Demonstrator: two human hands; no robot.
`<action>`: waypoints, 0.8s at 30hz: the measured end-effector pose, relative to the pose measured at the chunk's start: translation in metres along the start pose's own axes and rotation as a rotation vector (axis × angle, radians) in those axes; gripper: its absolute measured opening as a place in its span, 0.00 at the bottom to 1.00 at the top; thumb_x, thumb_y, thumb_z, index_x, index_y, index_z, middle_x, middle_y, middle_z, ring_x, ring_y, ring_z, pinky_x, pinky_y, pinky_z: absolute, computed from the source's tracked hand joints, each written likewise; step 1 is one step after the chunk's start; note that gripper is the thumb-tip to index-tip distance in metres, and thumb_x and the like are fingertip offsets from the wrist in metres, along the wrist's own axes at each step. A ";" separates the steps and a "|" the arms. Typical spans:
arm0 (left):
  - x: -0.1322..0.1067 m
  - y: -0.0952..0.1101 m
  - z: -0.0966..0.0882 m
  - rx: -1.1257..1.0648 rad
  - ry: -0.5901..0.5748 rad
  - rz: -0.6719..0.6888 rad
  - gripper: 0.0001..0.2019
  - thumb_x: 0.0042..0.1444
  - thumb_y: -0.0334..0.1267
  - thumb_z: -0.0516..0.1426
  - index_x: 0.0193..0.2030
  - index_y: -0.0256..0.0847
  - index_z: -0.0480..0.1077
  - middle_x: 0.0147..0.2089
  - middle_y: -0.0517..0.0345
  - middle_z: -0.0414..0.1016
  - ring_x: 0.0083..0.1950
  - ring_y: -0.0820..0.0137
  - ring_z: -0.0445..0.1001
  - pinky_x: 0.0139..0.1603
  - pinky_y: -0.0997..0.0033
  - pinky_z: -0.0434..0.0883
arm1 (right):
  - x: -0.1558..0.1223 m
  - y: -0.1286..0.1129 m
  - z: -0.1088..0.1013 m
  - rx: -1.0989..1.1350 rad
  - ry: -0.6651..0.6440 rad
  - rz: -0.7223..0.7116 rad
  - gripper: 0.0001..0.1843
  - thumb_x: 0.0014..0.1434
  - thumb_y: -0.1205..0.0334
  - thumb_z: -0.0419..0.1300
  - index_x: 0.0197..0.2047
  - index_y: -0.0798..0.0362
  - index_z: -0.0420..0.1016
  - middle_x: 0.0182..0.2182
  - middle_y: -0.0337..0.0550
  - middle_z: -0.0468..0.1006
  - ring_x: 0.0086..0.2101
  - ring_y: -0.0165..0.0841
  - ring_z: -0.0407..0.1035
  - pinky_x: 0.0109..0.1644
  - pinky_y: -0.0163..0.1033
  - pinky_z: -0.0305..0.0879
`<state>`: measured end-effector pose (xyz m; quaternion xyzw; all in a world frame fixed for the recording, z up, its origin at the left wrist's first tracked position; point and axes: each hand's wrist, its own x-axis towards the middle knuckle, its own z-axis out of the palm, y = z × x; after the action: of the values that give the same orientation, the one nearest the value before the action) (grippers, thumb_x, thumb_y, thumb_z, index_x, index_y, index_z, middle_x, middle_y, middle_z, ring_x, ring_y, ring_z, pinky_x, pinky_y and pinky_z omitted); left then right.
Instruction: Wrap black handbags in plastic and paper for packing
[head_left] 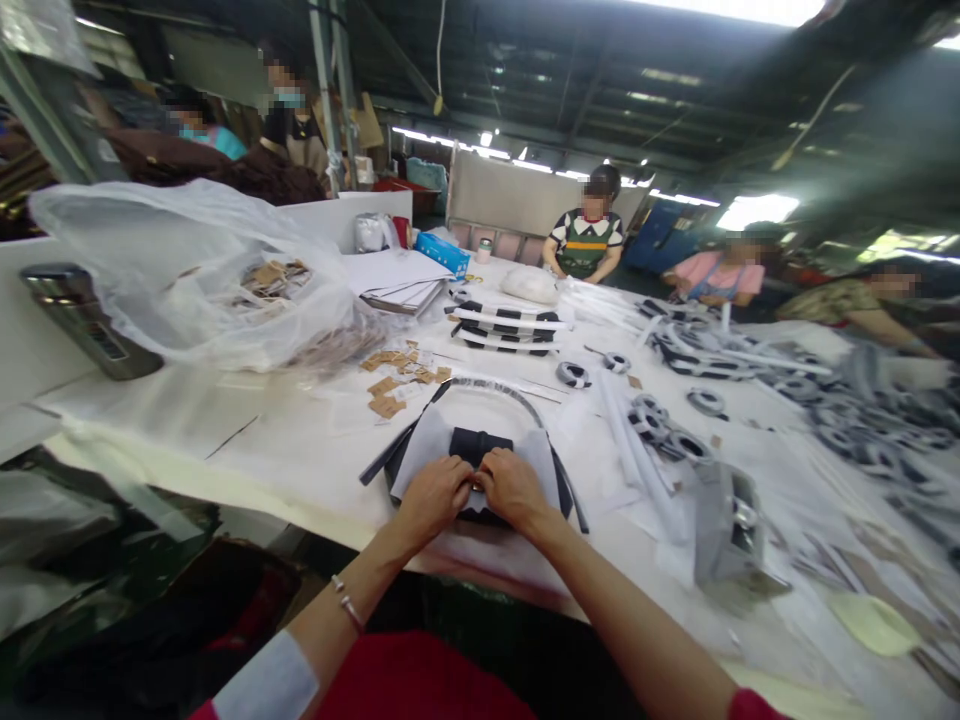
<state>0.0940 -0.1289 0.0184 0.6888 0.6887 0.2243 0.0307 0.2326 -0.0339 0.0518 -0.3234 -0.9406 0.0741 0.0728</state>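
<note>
My left hand and my right hand meet at the middle of a black fabric piece, with their fingertips pinching it at the centre. The fabric lies on a sheet of white tissue paper that covers part of a dark, curved item. A thin, dark curved hoop arcs beyond the paper. My fingers hide what they pinch.
Loose tan tags lie beyond the hoop. On the long white-covered table are black-and-white rings, white rods, a grey metal fitting, and a plastic bag. Co-workers stand across it.
</note>
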 end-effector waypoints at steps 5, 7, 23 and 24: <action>0.002 0.001 -0.003 0.020 -0.018 -0.012 0.07 0.64 0.31 0.51 0.38 0.42 0.69 0.38 0.56 0.73 0.43 0.64 0.72 0.44 0.65 0.66 | -0.001 -0.002 -0.002 0.001 0.004 0.032 0.08 0.65 0.60 0.58 0.37 0.52 0.77 0.39 0.47 0.79 0.42 0.39 0.72 0.41 0.39 0.65; 0.002 0.002 -0.005 0.025 -0.021 -0.008 0.07 0.64 0.31 0.51 0.40 0.42 0.69 0.39 0.56 0.73 0.44 0.64 0.72 0.45 0.65 0.67 | -0.003 -0.003 -0.006 0.003 -0.006 0.020 0.10 0.66 0.61 0.56 0.36 0.52 0.78 0.38 0.48 0.80 0.41 0.39 0.73 0.41 0.39 0.65; 0.006 0.004 -0.019 -0.062 0.032 0.040 0.09 0.67 0.33 0.50 0.49 0.44 0.69 0.51 0.55 0.74 0.53 0.67 0.72 0.55 0.67 0.70 | -0.067 0.076 -0.011 0.297 0.106 -0.217 0.23 0.63 0.53 0.62 0.60 0.47 0.73 0.58 0.47 0.75 0.59 0.44 0.67 0.68 0.60 0.54; 0.006 0.004 -0.020 -0.086 0.050 0.066 0.10 0.67 0.34 0.50 0.51 0.44 0.69 0.55 0.55 0.73 0.55 0.67 0.72 0.57 0.66 0.69 | -0.066 0.079 -0.011 0.340 0.105 -0.211 0.20 0.64 0.54 0.60 0.59 0.46 0.74 0.57 0.45 0.76 0.59 0.43 0.68 0.68 0.60 0.55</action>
<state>0.0900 -0.1289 0.0392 0.7033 0.6559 0.2719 0.0355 0.3331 -0.0121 0.0417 -0.2094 -0.9381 0.2068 0.1827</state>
